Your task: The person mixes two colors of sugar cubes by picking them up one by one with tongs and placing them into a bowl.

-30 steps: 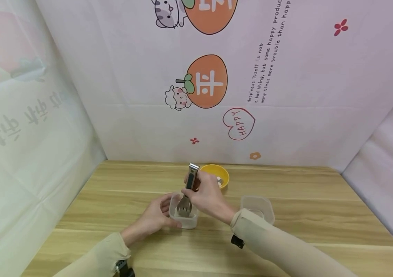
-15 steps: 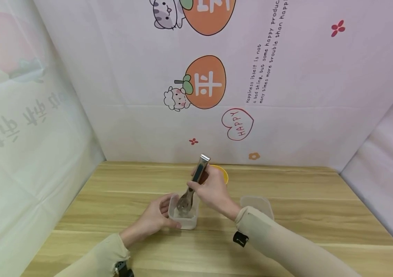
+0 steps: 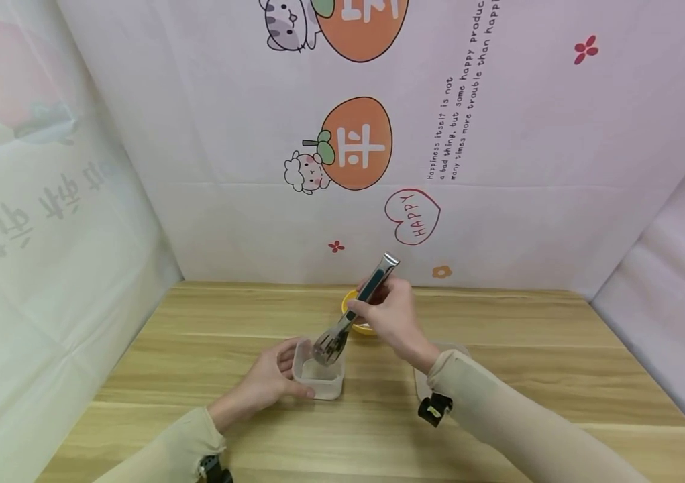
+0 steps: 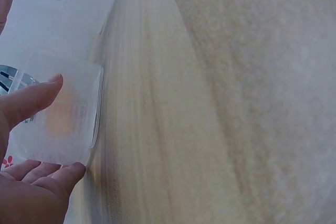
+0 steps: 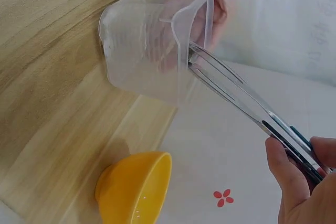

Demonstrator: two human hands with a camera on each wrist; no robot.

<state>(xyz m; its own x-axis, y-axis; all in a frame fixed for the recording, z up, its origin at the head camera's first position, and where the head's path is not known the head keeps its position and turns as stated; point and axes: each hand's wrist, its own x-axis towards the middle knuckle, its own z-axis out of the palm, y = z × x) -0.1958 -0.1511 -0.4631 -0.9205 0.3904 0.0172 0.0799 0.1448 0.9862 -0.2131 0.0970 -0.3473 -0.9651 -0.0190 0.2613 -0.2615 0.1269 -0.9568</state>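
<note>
My left hand [image 3: 266, 379] grips a translucent plastic container [image 3: 325, 390] from its left side; in the left wrist view its thumb [image 4: 31, 102] and fingers hold opposite sides. The container [image 5: 139, 45] stands upright on the table. My right hand [image 3: 395, 318] holds metal tongs [image 3: 372, 285] with dark grip inlays, pinched mid-handle between thumb and fingers. The slotted heads of the tongs point down and left, right at the container's mouth. In the right wrist view the two arms of the tongs [image 5: 231, 87] run close together, and their ends overlap the container's rim.
Behind the right hand stands a yellow bowl [image 5: 126, 187], partly hidden in the head view, with bits of white inside. A second translucent plastic piece [image 3: 423, 388] lies to the right, mostly covered by the sleeve. A printed white cloth [image 3: 245, 221] hangs behind the wooden table [image 3: 529, 342].
The right hand has moved right and away, tilting the tongs and raising their heads from inside the container to its rim. The left hand and container have stayed in place.
</note>
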